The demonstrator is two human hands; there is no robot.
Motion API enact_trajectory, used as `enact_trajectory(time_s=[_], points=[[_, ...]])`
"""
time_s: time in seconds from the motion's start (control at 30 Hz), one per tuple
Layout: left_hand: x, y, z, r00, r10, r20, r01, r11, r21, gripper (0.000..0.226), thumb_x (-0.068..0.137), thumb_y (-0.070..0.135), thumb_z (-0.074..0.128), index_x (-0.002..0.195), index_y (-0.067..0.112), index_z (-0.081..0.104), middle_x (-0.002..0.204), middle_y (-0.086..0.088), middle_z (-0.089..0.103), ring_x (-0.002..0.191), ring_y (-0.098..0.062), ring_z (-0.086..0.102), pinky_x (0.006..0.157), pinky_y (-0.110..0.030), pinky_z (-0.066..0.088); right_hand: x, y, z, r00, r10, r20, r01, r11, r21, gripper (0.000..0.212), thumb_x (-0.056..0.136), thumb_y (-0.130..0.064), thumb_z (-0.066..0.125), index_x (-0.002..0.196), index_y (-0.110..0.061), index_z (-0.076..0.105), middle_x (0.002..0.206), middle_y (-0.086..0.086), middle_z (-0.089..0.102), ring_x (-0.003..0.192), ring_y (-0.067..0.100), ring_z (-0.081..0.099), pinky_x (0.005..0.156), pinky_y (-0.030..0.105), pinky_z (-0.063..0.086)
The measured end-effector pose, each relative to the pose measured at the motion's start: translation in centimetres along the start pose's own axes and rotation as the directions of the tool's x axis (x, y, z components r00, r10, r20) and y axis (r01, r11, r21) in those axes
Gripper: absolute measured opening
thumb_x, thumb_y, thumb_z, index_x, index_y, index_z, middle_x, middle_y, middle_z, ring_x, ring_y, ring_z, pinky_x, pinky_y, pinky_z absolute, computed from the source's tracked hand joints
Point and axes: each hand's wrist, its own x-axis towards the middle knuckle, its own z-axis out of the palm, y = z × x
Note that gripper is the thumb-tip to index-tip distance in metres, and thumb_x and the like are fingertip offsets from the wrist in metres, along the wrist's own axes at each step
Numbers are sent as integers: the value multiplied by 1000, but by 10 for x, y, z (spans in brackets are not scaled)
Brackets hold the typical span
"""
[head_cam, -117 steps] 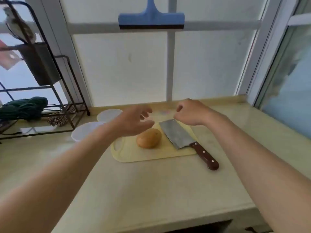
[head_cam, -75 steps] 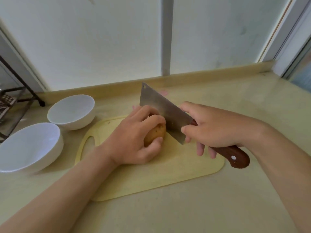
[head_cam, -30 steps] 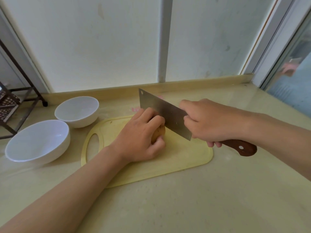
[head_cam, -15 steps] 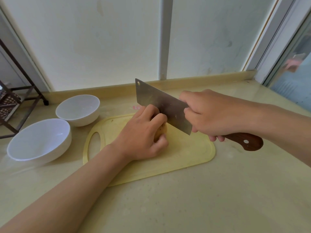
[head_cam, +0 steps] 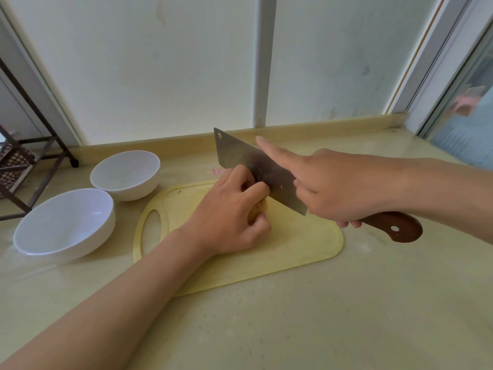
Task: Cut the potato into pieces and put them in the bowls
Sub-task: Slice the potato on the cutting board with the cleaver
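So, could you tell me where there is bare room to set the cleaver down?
The counter is bare in front of the cutting board and to its right, past the cleaver. The board's right end is free. Crowded: the bowls left of it, and its middle, where the left hand holds the potato.

The cutting board (head_cam: 293,252) looks like pale yellow plastic, matt and smooth; on it the potato (head_cam: 256,211) has dull tan, slightly rough skin; over it the cleaver (head_cam: 240,161) shows brushed grey metal, smeared rather than shiny, and its handle (head_cam: 400,225) is dark glossy wood with a metal rivet; left of the board the near bowl (head_cam: 64,222) and far bowl (head_cam: 125,174) are white, glossy, smooth; the tabletop (head_cam: 320,316) under the board is beige and speckled, stone-like, with a soft sheen.
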Motion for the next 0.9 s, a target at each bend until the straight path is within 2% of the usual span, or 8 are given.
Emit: enact_trajectory(time_s=[0.13, 0.2, 0.27, 0.37, 0.47, 0.53, 0.63, 0.9], points=[[0, -1, 0, 1000, 2, 1, -2, 1000, -4, 27, 75, 28, 61, 95, 11, 62, 92, -7, 43, 76, -25, 39, 71, -38, 42, 0, 4, 0, 999, -5, -34, 4, 999, -49, 78, 107, -17, 31, 156, -62, -9, 88, 7, 62, 49, 21, 65, 57, 46, 64], [1, -1, 0, 1000, 0, -4, 0, 1000, -13, 27, 74, 27, 60, 95, 10, 63, 91, -7, 43, 76, -26, 40, 72, -39, 42, 6, 9, 9, 983, -92, -160, 65, 984, -166, 71, 106, -18, 34, 164, -45, 4, 100, 9, 68, 65, 26, 64, 69, 50, 61], [1, -1, 1, 1000, 2, -3, -2, 1000, -16, 28, 73, 27, 60, 94, 9, 63, 91, -8, 44, 76, -27, 40, 72, -39, 42, 13, 14, 20, 953, -174, -246, 118, 967, -226, 66, 104, -18, 37, 164, -32, 15, 101, 8, 67, 77, 33, 64, 74, 51, 56], [1, -2, 2, 1000, 6, -10, -6, 1000, -27, 28, 73, 27, 59, 93, 9, 63, 90, -8, 43, 75, -27, 39, 71, -40, 42, 20, 19, 21, 953, -181, -244, 135, 972, -194, 62, 104, -19, 37, 163, -32, 20, 95, 4, 58, 83, 35, 65, 75, 50, 54], [1, -3, 2, 1000, 18, -20, -18, 1000, -25, 28, 74, 27, 59, 93, 8, 63, 90, -8, 43, 75, -25, 38, 71, -39, 41, 23, 18, 17, 967, -162, -198, 130, 977, -169, 61, 106, -21, 36, 164, -33, 21, 99, 4, 62, 79, 30, 61, 80, 52, 56], [1, -3, 2, 999, 38, -20, -38, 999, -23, 28, 74, 29, 58, 92, 8, 64, 90, -8, 45, 75, -25, 40, 71, -38, 41, 25, 14, 19, 991, -93, -94, 82, 990, -111, 70, 106, -18, 35, 165, -44, 8, 98, 5, 64, 67, 25, 61, 72, 50, 61], [2, -3, 2, 998, 60, -28, -61, 998, -30, 30, 72, 28, 57, 91, 6, 64, 91, -10, 48, 78, -25, 42, 73, -38, 41, 26, 5, 28, 999, -16, 49, 14, 999, 39, 82, 104, -15, 32, 155, -64, -11, 84, 0, 49, 48, 23, 62, 50, 42, 62], [-1, -5, 1, 997, 61, -38, -63, 997, -52, 30, 72, 26, 58, 92, 5, 66, 94, -11, 54, 80, -27, 48, 76, -40, 42, 34, 1, 30, 999, -40, 6, 40, 999, 29, 81, 105, -14, 32, 158, -59, -10, 85, -1, 50, 52, 26, 65, 49, 43, 62]])
